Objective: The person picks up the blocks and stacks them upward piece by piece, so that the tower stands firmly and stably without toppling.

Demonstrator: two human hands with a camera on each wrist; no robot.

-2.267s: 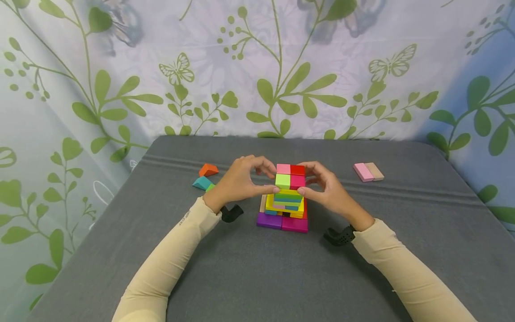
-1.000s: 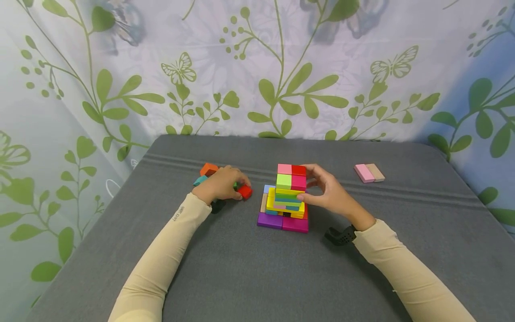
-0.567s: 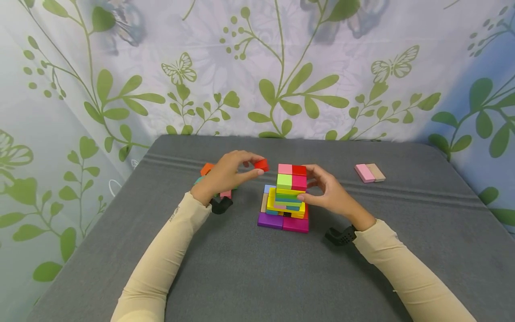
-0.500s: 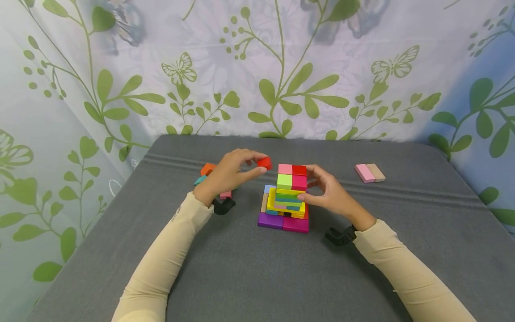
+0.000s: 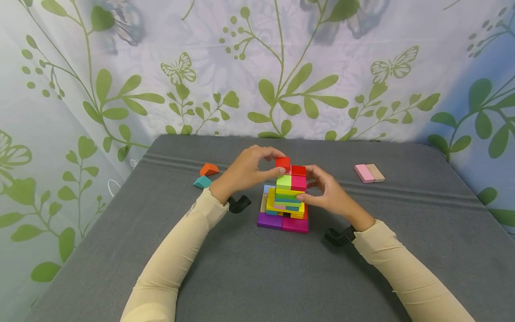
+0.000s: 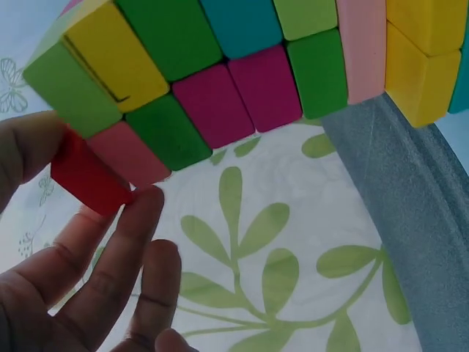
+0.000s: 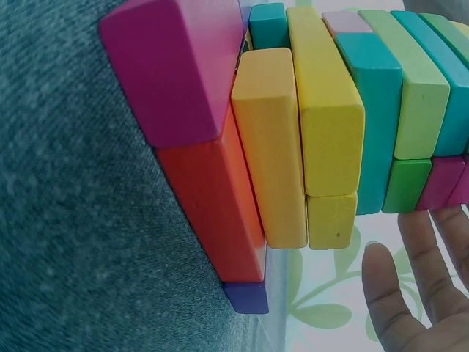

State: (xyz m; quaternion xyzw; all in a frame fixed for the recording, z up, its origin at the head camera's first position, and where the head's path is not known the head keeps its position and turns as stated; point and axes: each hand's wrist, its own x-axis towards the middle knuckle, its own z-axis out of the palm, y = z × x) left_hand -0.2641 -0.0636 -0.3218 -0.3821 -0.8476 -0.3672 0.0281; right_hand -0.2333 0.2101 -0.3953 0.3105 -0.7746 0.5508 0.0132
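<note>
A tower of colored blocks (image 5: pixel 284 183) stands mid-table on a wider base, with purple (image 5: pixel 269 220) and magenta (image 5: pixel 295 225) blocks along its front. My left hand (image 5: pixel 252 169) pinches a small red block (image 5: pixel 283 161) at the tower's top left, thumb in front and fingertips behind. In the left wrist view, that red block (image 6: pixel 89 176) lies against a pink block (image 6: pixel 130 154) of the tower. My right hand (image 5: pixel 331 192) holds the tower's right side, thumb at the front corner and fingers behind. The right wrist view has those fingers (image 7: pixel 429 268) at the back of the middle layers.
Left of the tower lie an orange triangular block (image 5: pixel 209 169) and a teal one (image 5: pixel 202 182); the left forearm covers the space nearby. A pink block (image 5: pixel 364 173) and a plain wooden block (image 5: pixel 375 172) lie side by side at right. A leaf-patterned curtain (image 5: pixel 225 89) hangs behind the grey table (image 5: pixel 249 277).
My left hand left the tower, picked up the red block from the table at left and carried it right to the tower's top. My right hand stayed at the tower, its thumb slightly lower.
</note>
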